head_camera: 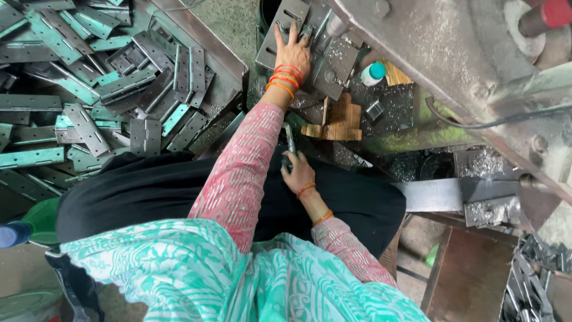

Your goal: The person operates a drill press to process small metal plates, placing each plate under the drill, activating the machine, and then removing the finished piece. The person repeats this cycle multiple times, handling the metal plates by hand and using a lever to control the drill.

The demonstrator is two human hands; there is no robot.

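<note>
hinges fill the big metal tray [229, 62] on the person's left, a deep heap of flat hinge plates [89, 89] with holes in them, grey ones and some with a pale green film. that heap looks like the pile waiting for a turn, though i cannot tell for sure which plates are done and which are not.

the person sits low in front of a big grey press machine [453, 53]. the left hand [293, 50] reaches up to the machine bed. its fingers are spread open and lie flat on a grey hinge plate [281, 27], pressing it down, not curled round it. so the plate in hand is right up at the machine, under that palm, beside other dark steel blocks [333, 62].

the right hand [298, 174] is down by the lap. its fingers are closed round a thin dark metal tool [290, 143] that points up toward the bed. what kind of tool it is, i cannot tell.

near the bed stand a small white bottle with a blue-green cap [373, 73] and some wooden blocks [339, 119]. shiny metal chips [482, 162] lie about on the right, and more dark metal pieces [539, 280] sit low in the right corner.

to me the work looks somewhere in the middle: one plate is being set in place and a very big heap is left in the tray. i can't see a clear pile of finished ones, unless it is that dark lot on the right.
</note>
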